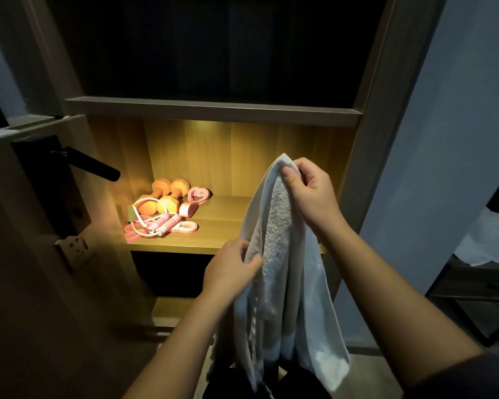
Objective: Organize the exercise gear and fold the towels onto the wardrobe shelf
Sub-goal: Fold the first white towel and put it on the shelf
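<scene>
A white towel [283, 272] hangs in front of the lit wardrobe shelf [228, 223]. My right hand [308, 191] pinches its top corner up high. Lower down, my left hand [232, 267] grips the towel's left edge. The cloth drapes down past my forearms. On the shelf's left side lie two orange dumbbells [167, 194], a pink jump rope [156, 223], a pink heart-shaped grip [195, 200] and a pink band [186, 227], bunched together.
An open door with a black lever handle [90, 165] juts in at the left. A dark upper shelf [213, 110] is overhead, and a dark compartment sits below. White cloth [481, 243] lies on furniture at the right.
</scene>
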